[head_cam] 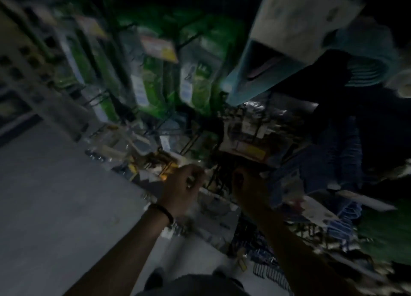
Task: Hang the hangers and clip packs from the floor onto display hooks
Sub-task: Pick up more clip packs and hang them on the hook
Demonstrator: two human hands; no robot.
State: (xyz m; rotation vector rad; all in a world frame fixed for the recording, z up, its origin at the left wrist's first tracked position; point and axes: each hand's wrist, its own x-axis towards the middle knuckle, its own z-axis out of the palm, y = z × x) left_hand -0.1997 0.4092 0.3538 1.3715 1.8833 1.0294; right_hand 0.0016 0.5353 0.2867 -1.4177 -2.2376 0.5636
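The writing on the labels is too blurred for reading. I am only making out colours: an orange and yellow price tag and, under it, some green packs that are hanging on the display.

I am stretching both arms forward and up to the display. My left hand, with a black wristband on the wrist, is showing its back to me and its fingers are curling in. Something small and pale is shining between them, but I cannot tell what it is, or if I am gripping it.

My right hand is reaching up to the lower edge of a clear plastic clip pack with a yellow strip, which is up at the display, just above this hand. I cannot tell if the fingers are closing on it.

A pile of dark blue hangers is lying to the right, and the grey floor is showing on the left.
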